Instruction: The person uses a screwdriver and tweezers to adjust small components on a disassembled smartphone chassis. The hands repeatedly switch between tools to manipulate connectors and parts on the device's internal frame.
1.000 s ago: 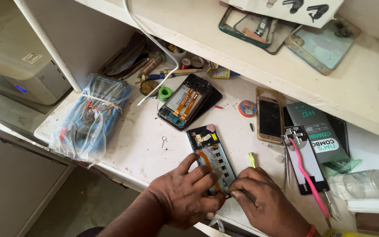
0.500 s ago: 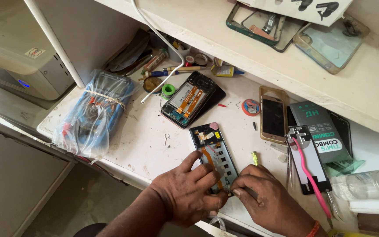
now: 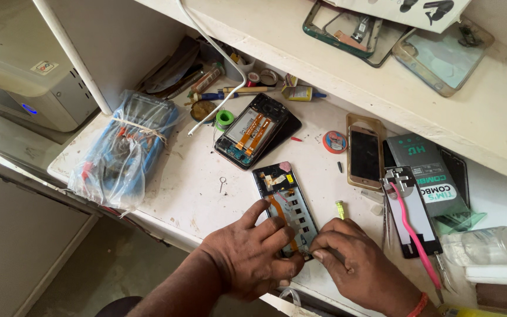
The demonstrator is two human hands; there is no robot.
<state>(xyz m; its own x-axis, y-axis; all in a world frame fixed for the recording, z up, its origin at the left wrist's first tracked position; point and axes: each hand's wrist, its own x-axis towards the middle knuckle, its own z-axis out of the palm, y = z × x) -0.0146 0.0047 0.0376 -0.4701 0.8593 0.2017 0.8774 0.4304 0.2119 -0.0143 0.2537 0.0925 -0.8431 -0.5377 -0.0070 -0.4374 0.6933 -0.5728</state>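
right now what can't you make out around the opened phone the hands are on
Head view only:
- The near end of the opened phone is covered by both hands.
- What the right hand pinches is hidden under its fingers.
- The left hand hides the phone's near-left edge.
- The clear bottle is cut off by the right frame edge.
- The phone's small parts are too fine to tell.

Glossy glass phone [image 3: 365, 155], clear crinkly plastic bag [image 3: 121, 152], matt scuffed white bench [image 3: 189, 188] w/ rough stains, metal tweezers [image 3: 386, 220]

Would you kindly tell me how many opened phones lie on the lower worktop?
2: an opened phone under both hands, and a second opened phone behind it. Others may be hidden.
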